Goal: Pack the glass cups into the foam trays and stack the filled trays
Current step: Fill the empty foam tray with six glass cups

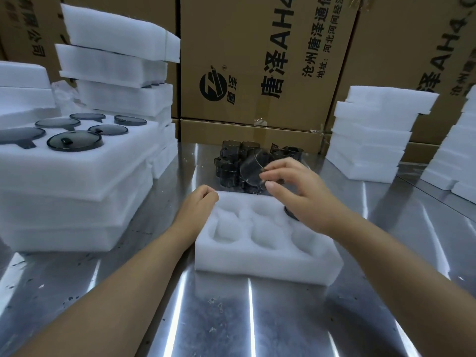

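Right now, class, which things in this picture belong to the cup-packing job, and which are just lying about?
Job: glass cup, pinched by the right hand; foam tray, left hand at its corner; loose cups behind it; filled trays, left; empty trays, right.
Lying about: cardboard boxes.

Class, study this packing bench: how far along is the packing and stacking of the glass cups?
Done: the left stack's top tray is full of cups, and one cup sits in the front tray. In hand: the right hand holds another cup above it while the left hand grips its corner. Left: five empty cavities, loose cups behind, spare trays on the right.
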